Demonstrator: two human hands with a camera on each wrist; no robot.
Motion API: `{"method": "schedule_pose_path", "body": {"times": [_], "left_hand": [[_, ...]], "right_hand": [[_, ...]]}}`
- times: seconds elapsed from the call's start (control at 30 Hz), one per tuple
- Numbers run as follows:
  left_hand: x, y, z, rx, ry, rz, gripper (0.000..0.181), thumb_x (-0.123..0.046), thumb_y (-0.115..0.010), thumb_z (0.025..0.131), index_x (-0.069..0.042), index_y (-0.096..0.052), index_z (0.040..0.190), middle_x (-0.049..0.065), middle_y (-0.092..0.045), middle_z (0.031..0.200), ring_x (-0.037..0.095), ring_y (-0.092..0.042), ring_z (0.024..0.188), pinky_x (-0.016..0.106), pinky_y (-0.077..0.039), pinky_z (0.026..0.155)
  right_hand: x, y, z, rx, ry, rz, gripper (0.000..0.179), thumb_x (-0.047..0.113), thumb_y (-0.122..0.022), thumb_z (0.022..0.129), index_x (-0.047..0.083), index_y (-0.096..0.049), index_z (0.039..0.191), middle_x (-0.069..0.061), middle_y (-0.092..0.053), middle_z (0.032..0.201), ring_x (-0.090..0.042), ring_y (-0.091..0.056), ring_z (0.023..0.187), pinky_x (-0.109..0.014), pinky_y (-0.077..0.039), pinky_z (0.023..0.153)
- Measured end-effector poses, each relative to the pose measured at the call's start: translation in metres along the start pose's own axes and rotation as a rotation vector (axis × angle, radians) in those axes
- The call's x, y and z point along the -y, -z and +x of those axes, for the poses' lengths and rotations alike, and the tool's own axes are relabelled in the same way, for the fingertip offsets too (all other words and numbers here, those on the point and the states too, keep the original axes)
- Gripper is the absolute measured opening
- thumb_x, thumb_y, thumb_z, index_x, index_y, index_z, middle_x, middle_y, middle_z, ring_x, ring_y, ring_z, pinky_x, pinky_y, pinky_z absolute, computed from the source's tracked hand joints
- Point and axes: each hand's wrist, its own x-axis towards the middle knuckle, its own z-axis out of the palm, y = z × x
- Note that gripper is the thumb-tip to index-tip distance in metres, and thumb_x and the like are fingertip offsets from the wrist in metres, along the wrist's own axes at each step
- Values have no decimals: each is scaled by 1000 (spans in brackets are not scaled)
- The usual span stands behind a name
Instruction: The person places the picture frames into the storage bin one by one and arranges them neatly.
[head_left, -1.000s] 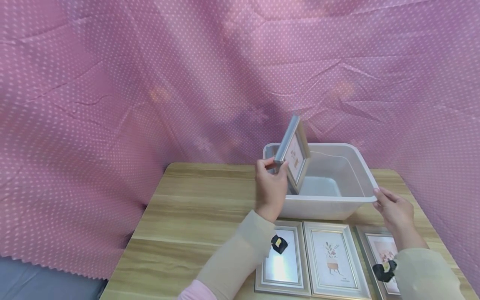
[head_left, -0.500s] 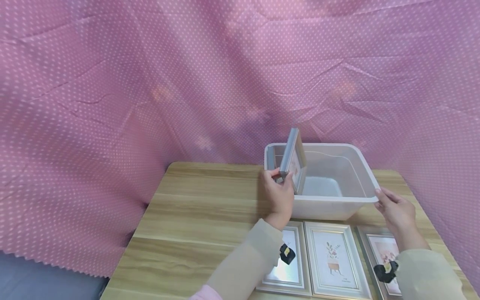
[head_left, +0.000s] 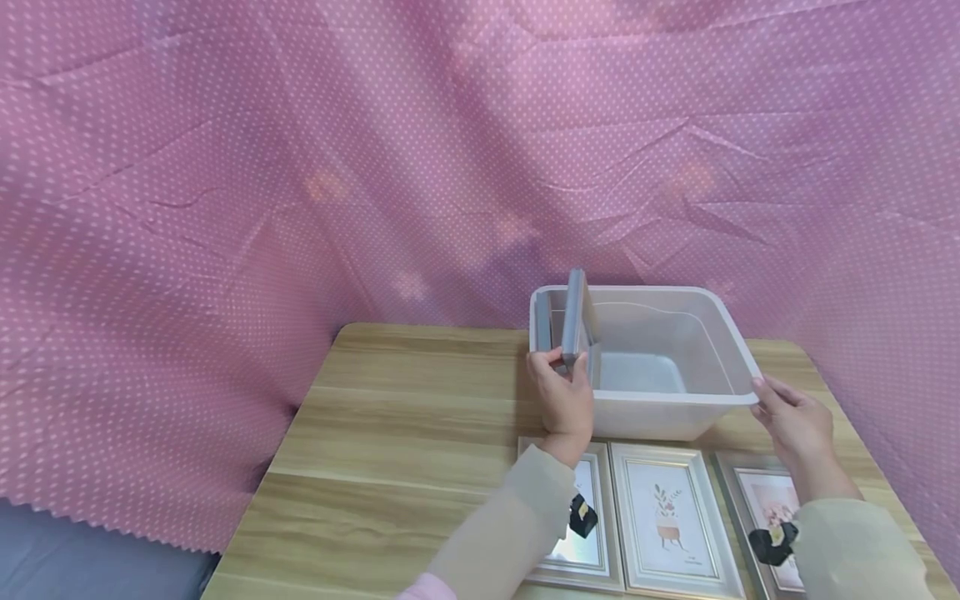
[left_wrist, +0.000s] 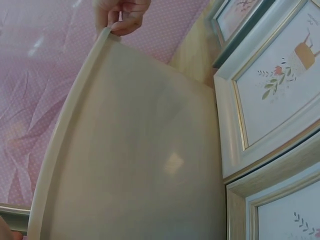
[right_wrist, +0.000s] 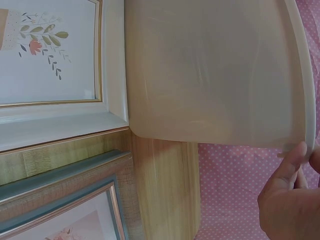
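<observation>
My left hand point(head_left: 564, 408) pinches the near corner of a picture frame point(head_left: 574, 317), which stands on edge, partly lowered into a white plastic bin point(head_left: 652, 415). To its left, a second picture frame point(head_left: 543, 321) stands upright against the bin's left wall. My right hand point(head_left: 798, 425) grips the bin's front right corner, thumb and fingers on either side of the rim, as the right wrist view also shows. Only a sliver of the left hand point(left_wrist: 7, 233) and the held frame's edge point(left_wrist: 17, 218) enters the left wrist view.
In front of the bin several picture frames lie flat: one partly under the left forearm, a pale one point(head_left: 731, 542) with a plant print, and a darker one point(head_left: 726, 479) by the right wrist. A pink dotted cloth point(head_left: 420, 167) hangs behind the wooden table point(head_left: 405, 400).
My left hand has come down and slightly right, lowering the picture frame deeper into the bin and turning it more edge-on. The right hand keeps its hold on the rim.
</observation>
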Motion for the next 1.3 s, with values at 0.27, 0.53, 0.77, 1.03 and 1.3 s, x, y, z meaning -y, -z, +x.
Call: {"method": "schedule_pose_path", "body": {"times": [0.27, 0.53, 0.77, 1.03, 1.3], "left_hand": [[9, -3, -4, -6, -6, 54, 32, -5, -73, 81, -3, -46, 99, 8, -49, 101, 21, -58, 85, 25, -55, 71], [14, -5, -3, -37, -67, 148, 33, -6, -76, 78, -4, -48, 96, 8, -50, 99, 22, -56, 91, 32, -52, 80], [18, -5, -3, -65, -102, 210, 34, -9, -78, 76, -5, -49, 95, 7, -51, 97, 23, -54, 90, 35, -48, 81], [25, -2, -4, -85, -162, 335, 36, -17, -80, 75, -7, -51, 95, 5, -54, 94, 22, -53, 83, 38, -36, 79], [32, 1, -1, -103, -172, 396, 37, -21, -81, 73, -10, -51, 91, 4, -52, 90, 22, -51, 85, 38, -37, 79]], "right_hand": [[0, 0, 0, 2, 2, 0, 8, 16, -75, 82, 23, -71, 81, 12, -65, 82, 0, -61, 77, -13, -52, 70], [0, 1, 3, -4, -6, -2, 7, 18, -77, 80, 23, -72, 81, 12, -65, 83, 0, -61, 76, -13, -52, 69], [-1, 2, 4, 3, -6, -2, 8, 18, -77, 79, 23, -71, 81, 12, -65, 84, 0, -60, 77, -13, -52, 70], [-1, 2, 5, 0, -6, -13, 7, 18, -76, 81, 24, -71, 83, 12, -64, 85, 0, -60, 77, -13, -52, 71], [-2, 2, 5, -5, -10, -24, 9, 21, -76, 80, 24, -71, 86, 12, -62, 88, 0, -60, 80, -13, -52, 72]]}}
